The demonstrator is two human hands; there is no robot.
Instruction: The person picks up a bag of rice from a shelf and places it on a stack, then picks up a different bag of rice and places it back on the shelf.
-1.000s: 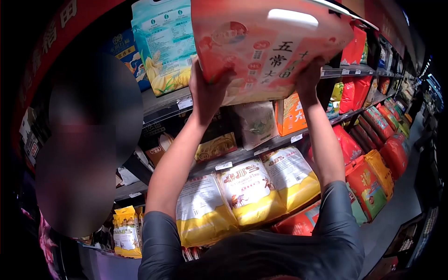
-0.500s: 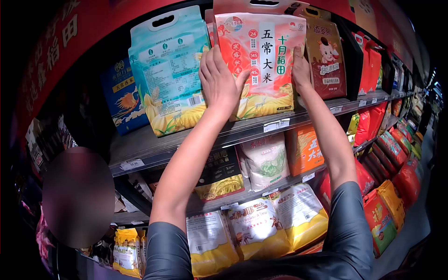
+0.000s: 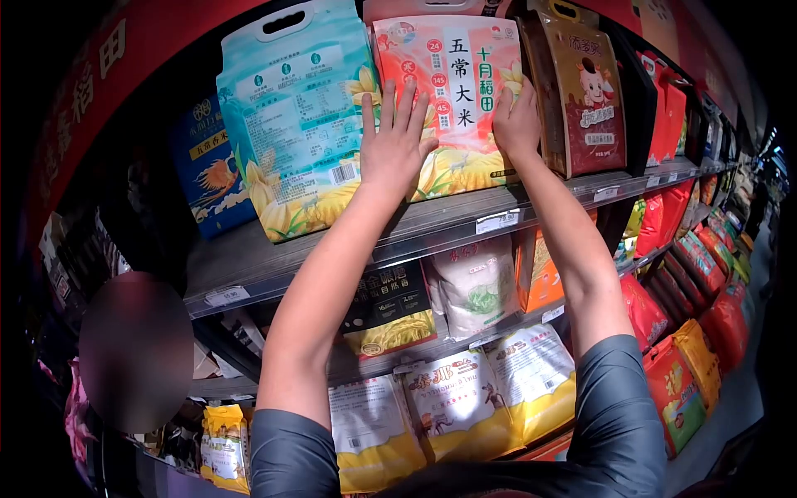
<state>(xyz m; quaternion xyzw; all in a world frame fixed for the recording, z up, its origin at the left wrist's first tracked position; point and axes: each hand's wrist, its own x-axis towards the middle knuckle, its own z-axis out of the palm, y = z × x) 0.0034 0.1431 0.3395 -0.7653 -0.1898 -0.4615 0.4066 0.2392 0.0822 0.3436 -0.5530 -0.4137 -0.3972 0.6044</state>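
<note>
A pink-red rice bag (image 3: 487, 137) with yellow flowers along its bottom stands upright on the upper shelf, slightly back from the shelf edge. My left hand (image 3: 392, 148) lies flat with spread fingers over its left side, at the border with a teal rice bag (image 3: 299, 133). My right hand (image 3: 516, 124) presses on the pink bag's right edge, fingers stretched upward and partly hidden from view. Neither hand is wrapped round the bag. Right of it stands a brown rice bag (image 3: 591, 100) printed with a cartoon figure.
A dark blue bag (image 3: 214, 166) stands at the far left. Price labels line the upper shelf edge (image 3: 415, 241). Below are a white bag (image 3: 475, 286), a black-and-gold bag (image 3: 388, 311) and several white-and-yellow bags (image 3: 452, 398). A blurred round patch covers the lower left.
The pink bag has shifted left and farther back on the shelf. My left fingers have spread over its front, and my right hand has moved left with its edge.
</note>
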